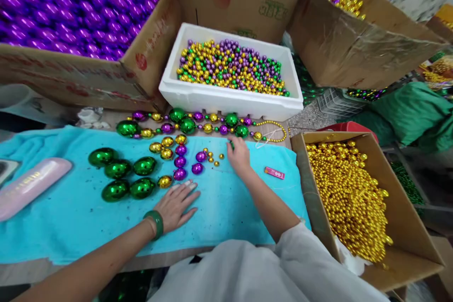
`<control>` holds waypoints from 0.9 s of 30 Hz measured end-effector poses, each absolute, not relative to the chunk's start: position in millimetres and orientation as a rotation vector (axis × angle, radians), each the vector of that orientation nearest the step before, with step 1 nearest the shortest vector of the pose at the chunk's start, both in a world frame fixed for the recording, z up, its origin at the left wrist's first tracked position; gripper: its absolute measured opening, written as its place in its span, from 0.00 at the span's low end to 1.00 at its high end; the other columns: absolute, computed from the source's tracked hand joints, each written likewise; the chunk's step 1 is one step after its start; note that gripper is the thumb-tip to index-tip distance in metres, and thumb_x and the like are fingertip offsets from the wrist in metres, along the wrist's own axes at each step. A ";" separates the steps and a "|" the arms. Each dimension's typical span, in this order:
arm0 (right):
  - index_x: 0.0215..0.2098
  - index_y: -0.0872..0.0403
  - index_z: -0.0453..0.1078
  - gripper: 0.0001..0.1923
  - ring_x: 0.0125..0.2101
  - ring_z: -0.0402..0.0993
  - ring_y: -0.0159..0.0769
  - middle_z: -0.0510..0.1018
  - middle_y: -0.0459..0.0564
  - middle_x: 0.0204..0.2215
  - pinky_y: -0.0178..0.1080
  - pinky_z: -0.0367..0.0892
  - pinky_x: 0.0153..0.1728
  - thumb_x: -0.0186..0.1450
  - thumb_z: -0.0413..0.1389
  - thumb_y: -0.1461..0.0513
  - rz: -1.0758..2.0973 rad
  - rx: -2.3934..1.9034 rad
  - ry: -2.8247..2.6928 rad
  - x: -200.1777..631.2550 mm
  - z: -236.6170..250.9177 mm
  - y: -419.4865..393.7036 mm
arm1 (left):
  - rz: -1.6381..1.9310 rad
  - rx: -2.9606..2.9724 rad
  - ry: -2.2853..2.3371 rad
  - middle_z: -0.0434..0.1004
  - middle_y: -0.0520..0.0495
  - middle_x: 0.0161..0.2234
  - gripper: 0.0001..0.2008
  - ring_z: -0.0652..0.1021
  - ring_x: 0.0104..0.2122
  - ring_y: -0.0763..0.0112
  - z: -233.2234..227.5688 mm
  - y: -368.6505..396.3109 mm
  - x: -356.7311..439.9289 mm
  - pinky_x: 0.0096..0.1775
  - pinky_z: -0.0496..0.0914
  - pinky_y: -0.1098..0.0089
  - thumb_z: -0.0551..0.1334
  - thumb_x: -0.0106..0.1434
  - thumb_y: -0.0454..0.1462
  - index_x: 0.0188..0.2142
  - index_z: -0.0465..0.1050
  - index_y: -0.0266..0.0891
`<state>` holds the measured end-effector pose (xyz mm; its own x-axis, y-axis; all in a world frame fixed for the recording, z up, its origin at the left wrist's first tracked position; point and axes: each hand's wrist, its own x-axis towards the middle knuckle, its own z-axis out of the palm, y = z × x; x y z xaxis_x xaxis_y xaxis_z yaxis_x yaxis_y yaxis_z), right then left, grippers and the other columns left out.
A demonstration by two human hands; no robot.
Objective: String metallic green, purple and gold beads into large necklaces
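My left hand (177, 205), with a green bangle (158, 224) at the wrist, lies flat with fingers spread on the blue towel (219, 217). Its fingertips are close to a gold oval bead (164, 181) and a purple bead (180, 174). My right hand (239, 155) is pinched on what looks like a small green bead (232, 143), mostly hidden by the fingers. Left of it are small gold beads (210, 154) and two purple beads (197, 168). Large green oval beads (118, 169) lie in a group farther left. Behind runs a strung bead necklace (187, 126).
A white foam box (226, 99) of mixed beads stands behind the necklace. Cardboard boxes hold purple beads (81, 14) at left and gold bead strands (350, 207) at right. On the towel lie a pink case (35, 188) and a small pink packet (274, 172).
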<state>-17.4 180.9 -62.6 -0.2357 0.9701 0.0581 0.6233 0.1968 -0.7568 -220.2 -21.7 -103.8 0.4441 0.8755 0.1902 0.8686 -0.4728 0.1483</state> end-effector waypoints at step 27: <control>0.49 0.53 0.73 0.21 0.48 0.72 0.40 0.77 0.51 0.48 0.35 0.65 0.49 0.58 0.55 0.69 0.392 -1.394 -2.701 -105.4 61.6 438.5 | 0.446 2.842 1.715 0.71 0.50 0.55 0.21 0.69 0.55 0.60 -118.9 -23.5 -217.4 0.54 0.62 0.62 0.59 0.60 0.46 0.52 0.70 0.49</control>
<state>-105.4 438.5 61.6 -0.5837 0.8106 -0.0483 0.7908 0.5539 -0.2602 -217.4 -23.5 -118.9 0.4461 0.8322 0.3292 0.8872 -0.4596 -0.0402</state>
